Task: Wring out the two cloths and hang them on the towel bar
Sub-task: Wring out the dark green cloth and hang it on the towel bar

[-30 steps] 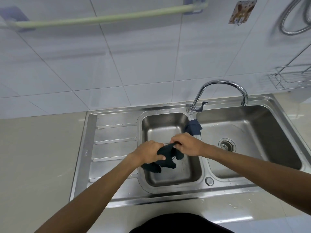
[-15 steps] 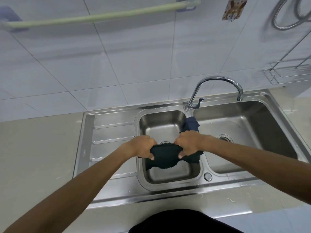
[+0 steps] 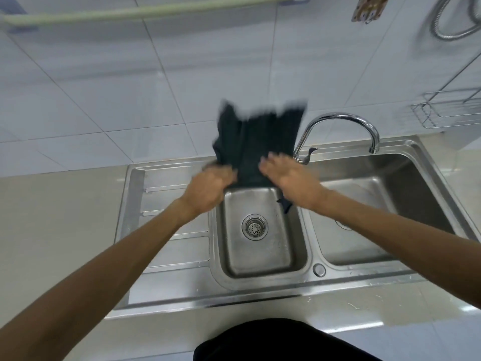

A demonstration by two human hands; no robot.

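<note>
A dark cloth (image 3: 257,142) is spread upward in front of the wall tiles, blurred by motion, above the small left basin (image 3: 260,256). My left hand (image 3: 208,186) grips its lower left edge. My right hand (image 3: 289,175) holds its lower right edge, fingers stretched along the fabric. A corner of the second dark cloth (image 3: 286,208) shows under my right wrist, on the divider between the basins; the rest is hidden. The pale green towel bar (image 3: 143,13) runs along the wall at the top left, well above the hands.
A curved chrome faucet (image 3: 338,121) rises just right of the cloth. The large right basin (image 3: 390,178) lies beyond it, the ribbed drainboard (image 3: 169,230) to the left. A wire rack (image 3: 447,108) and shower hose (image 3: 453,22) are on the right wall.
Both hands have risen out of the small basin toward the wall. The cloth, bunched and twisted between them before, now spreads open upward. The basin's drain is uncovered.
</note>
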